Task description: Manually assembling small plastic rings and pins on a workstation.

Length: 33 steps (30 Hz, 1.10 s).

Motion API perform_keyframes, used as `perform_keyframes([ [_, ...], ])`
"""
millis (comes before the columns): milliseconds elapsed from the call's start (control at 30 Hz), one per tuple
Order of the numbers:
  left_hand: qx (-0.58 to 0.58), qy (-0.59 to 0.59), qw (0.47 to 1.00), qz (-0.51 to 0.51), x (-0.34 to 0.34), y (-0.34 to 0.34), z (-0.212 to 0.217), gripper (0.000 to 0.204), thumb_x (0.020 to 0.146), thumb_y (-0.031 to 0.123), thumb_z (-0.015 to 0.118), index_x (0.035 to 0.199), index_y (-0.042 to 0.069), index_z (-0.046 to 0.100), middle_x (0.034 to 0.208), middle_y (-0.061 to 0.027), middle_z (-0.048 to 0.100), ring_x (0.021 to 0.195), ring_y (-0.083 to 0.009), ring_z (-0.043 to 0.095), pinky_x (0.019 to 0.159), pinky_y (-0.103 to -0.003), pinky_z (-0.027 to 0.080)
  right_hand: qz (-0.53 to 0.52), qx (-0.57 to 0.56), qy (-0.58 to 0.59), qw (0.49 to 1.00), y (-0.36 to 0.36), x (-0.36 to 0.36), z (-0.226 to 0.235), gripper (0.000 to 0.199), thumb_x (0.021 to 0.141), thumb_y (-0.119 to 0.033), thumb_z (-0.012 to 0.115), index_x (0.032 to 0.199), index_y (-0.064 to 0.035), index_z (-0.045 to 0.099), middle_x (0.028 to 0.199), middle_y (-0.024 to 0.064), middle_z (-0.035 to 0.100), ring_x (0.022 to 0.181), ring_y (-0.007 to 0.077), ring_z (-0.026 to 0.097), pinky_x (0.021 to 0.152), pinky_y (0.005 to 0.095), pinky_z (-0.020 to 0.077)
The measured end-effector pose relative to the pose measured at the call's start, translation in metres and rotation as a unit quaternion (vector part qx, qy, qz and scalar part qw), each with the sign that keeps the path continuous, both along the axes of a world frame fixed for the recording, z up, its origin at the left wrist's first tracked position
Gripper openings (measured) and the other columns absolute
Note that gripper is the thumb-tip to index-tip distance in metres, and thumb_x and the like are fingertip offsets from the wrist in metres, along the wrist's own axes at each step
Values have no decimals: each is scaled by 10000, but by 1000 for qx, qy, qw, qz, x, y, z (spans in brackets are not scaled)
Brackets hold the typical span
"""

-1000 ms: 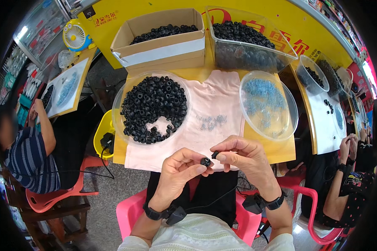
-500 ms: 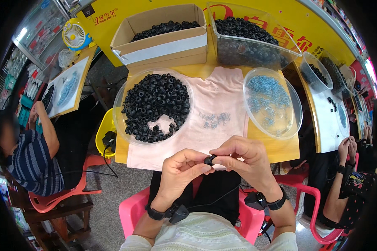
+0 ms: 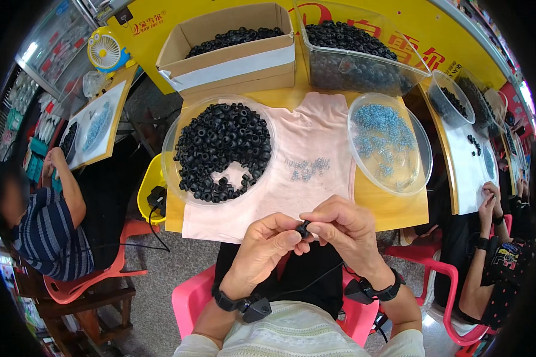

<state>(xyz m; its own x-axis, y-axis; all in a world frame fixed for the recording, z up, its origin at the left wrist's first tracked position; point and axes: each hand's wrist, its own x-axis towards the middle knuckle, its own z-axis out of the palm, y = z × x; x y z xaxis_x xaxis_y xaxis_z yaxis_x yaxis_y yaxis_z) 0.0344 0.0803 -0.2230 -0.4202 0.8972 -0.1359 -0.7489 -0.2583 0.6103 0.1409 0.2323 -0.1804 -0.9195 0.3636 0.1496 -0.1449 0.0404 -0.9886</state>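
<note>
Over my lap, just in front of the table edge, a small round black part is pinched between my two hands. My left hand grips it from the left with thumb and fingers. From the right, the thumb and index finger of my right hand close on it, so the fingertips cover much of it. Beyond them, a pink shirt lies flat on the table, with small metal pieces on it. A clear round tub full of hollow black parts sits to the left; another clear tub with small bluish metal pieces is at the right.
At the back stand a cardboard box and a clear plastic bin, both holding black parts. A yellow bucket is below the table's left side. People sit at neighbouring tables on both sides. My pink chair surrounds me.
Both hands have shifted slightly and the fingers have changed position around the black part. The tubs and the shirt stay in place on the table.
</note>
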Motion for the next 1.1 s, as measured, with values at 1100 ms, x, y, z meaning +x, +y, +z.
perform_keyframes([
  [1100,-39,48,998,23,10,9,-2,115,907,-6,614,1020,-15,632,1015,-168,687,955,-273,688,875,-347,560,-55,256,19,965,11,8,-3,191,820,26,680,1009,0,660,812,98,601,698,205,616,584,288,496],
])
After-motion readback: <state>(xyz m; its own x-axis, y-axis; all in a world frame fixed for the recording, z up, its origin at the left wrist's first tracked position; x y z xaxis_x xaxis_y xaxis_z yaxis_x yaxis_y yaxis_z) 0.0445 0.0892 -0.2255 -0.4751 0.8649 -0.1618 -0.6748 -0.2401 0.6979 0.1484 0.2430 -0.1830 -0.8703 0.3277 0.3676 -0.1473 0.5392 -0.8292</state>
